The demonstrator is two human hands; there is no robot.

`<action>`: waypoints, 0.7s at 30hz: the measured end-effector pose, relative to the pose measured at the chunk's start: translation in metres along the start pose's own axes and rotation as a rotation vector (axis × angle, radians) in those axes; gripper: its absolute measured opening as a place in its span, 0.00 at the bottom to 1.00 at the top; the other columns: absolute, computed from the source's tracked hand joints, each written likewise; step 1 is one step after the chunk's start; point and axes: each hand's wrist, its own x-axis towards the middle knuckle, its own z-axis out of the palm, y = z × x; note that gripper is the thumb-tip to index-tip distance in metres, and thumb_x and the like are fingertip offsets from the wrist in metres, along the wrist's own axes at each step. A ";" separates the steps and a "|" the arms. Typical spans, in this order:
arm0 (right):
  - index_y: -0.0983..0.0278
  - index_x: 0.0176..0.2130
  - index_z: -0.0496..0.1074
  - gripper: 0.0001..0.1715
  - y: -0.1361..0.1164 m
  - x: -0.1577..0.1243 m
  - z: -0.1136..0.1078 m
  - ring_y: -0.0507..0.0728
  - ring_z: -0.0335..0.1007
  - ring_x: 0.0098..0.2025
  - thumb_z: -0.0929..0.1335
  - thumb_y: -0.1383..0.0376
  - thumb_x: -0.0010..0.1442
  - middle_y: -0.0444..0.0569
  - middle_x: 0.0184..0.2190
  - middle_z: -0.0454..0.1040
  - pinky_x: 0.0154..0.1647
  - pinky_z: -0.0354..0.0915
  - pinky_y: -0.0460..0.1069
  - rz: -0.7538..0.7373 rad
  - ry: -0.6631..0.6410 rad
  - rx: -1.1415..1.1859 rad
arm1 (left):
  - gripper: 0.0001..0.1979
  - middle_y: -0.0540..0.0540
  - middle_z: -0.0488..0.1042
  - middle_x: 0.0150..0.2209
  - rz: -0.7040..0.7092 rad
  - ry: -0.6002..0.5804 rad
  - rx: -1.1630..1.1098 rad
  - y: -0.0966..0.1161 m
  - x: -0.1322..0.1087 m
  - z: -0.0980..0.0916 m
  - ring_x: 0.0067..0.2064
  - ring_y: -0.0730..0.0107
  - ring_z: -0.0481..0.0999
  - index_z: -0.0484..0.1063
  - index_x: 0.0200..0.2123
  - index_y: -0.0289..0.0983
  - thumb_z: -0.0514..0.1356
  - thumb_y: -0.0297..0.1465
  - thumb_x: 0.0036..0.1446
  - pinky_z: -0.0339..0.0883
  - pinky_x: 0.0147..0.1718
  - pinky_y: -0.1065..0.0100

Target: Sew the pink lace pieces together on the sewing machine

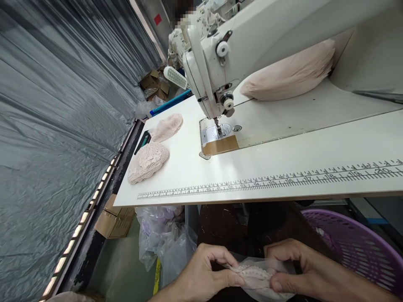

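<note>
Low in front of me, below the table's front edge, my left hand (217, 268) and my right hand (294, 268) both pinch a piece of pale lace fabric (256, 274). It has a beaded-looking or scalloped trim along it, and sheer material spreads around and beneath. Each thumb presses on top of the piece, one at either end. Above on the table stands a white sewing machine (217, 71), its presser foot (218, 128) over the metal needle plate with no fabric under it. Both hands are apart from the machine.
On the table (176, 172), a crocheted lace piece (149, 163) and a pink sheer piece (168, 127) lie at the left. More pink fabric (289, 77) is bundled under the machine arm. A purple basket (355, 239) stands right, plastic bags (170, 239) and a carton (115, 218) below.
</note>
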 end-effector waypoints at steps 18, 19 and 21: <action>0.66 0.21 0.72 0.15 -0.008 -0.001 0.001 0.51 0.61 0.26 0.71 0.59 0.51 0.41 0.21 0.64 0.27 0.53 0.45 -0.103 0.021 -0.008 | 0.21 0.48 0.72 0.21 -0.062 -0.052 -0.219 0.003 0.004 0.009 0.24 0.78 0.64 0.80 0.28 0.32 0.71 0.45 0.36 0.59 0.26 0.76; 0.66 0.20 0.72 0.16 -0.009 -0.002 0.001 0.51 0.61 0.27 0.71 0.57 0.51 0.41 0.21 0.64 0.28 0.53 0.45 -0.113 0.019 -0.022 | 0.21 0.47 0.72 0.21 -0.058 -0.047 -0.229 0.002 0.005 0.009 0.24 0.78 0.64 0.80 0.27 0.33 0.71 0.46 0.36 0.60 0.27 0.75; 0.66 0.20 0.71 0.20 -0.011 -0.002 0.001 0.51 0.61 0.27 0.71 0.54 0.52 0.42 0.21 0.64 0.29 0.54 0.45 -0.133 0.006 -0.042 | 0.21 0.47 0.72 0.20 -0.047 -0.056 -0.256 0.001 0.006 0.010 0.24 0.77 0.65 0.80 0.25 0.34 0.71 0.46 0.35 0.61 0.28 0.75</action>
